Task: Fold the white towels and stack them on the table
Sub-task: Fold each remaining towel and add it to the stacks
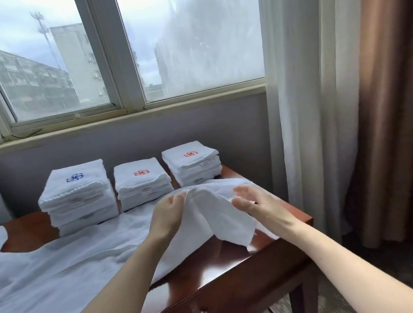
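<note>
step: first fold of loose white towel (81, 264), spread over tabletop (218, 269) before three folded stacks (143, 183) | left hand (168, 213) pinches its lifted corner | right hand (251, 200) open, empty, just beside | next: probably right grabs a matching edge

Tags (146, 190) on the folded towels (139, 177) are illegible.

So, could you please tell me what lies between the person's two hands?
In the head view, a raised fold of the white towel hangs between them; the left hand pinches its top edge, and the right hand is open beside it.
</note>
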Motion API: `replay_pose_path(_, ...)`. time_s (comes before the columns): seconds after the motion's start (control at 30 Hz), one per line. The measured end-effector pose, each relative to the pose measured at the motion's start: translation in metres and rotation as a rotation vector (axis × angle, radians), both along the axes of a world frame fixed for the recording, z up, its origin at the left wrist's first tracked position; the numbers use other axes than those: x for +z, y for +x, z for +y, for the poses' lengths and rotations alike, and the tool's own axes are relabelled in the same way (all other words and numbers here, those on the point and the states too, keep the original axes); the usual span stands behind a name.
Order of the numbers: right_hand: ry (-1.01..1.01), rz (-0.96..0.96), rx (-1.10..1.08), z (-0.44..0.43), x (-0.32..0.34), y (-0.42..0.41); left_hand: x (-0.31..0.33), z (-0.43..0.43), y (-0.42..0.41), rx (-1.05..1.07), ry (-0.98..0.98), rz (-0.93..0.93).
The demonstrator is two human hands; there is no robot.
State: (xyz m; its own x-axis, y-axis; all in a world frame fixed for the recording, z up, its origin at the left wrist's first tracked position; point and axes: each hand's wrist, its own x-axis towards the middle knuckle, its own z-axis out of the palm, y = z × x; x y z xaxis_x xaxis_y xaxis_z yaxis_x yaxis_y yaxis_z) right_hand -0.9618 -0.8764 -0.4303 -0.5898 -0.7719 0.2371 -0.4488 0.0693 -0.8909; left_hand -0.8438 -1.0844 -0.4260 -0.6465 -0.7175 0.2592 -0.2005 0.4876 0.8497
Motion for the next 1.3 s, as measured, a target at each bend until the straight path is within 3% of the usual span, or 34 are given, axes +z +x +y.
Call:
replay_pose_path(0.2, 0.142, 0.127, -0.107, 0.001, -0.016, -0.007, -0.018, -0.025, -0.013, 0.098, -0.052, -0.105)
replay_pose_path(0.33, 0.466, 0.425, -0.235, -0.005, -0.019, -0.008, -0.028, -0.033, -0.017, 0.147, -0.185, -0.296)
replay_pose_path(0.4, 0.500, 0.499, -0.187, -0.010, -0.021, -0.006, -0.032, -0.033, -0.018, 0.162, -0.215, -0.340)
replay_pose_path(0.6, 0.187, 0.436, -0.176, -0.017, -0.028, -0.012, -0.039, -0.032, -0.023, 0.142, -0.255, -0.394)
replay_pose_path(0.8, 0.094, 0.272, -0.087, -0.026, -0.029, -0.014, -0.038, -0.028, -0.024, 0.119, -0.183, -0.331)
replay_pose_path(0.93, -0.138, 0.106, -0.332, -0.030, -0.012, -0.024, -0.030, -0.019, -0.017, 0.009, -0.202, -0.247)
replay_pose_path(1.1, -0.348, 0.133, -0.586, -0.017, 0.016, -0.049, -0.027, -0.010, -0.014, -0.053, -0.445, -0.275)
replay_pose_path(1.2, -0.187, 0.298, -0.691, -0.006, 0.020, -0.064, -0.021, -0.004, -0.019, -0.057, -0.498, -0.281)
replay_pose_path(1.3, 0.147, 0.511, -0.793, 0.005, 0.014, -0.077, -0.020, -0.004, -0.024, -0.026, -0.497, -0.308)
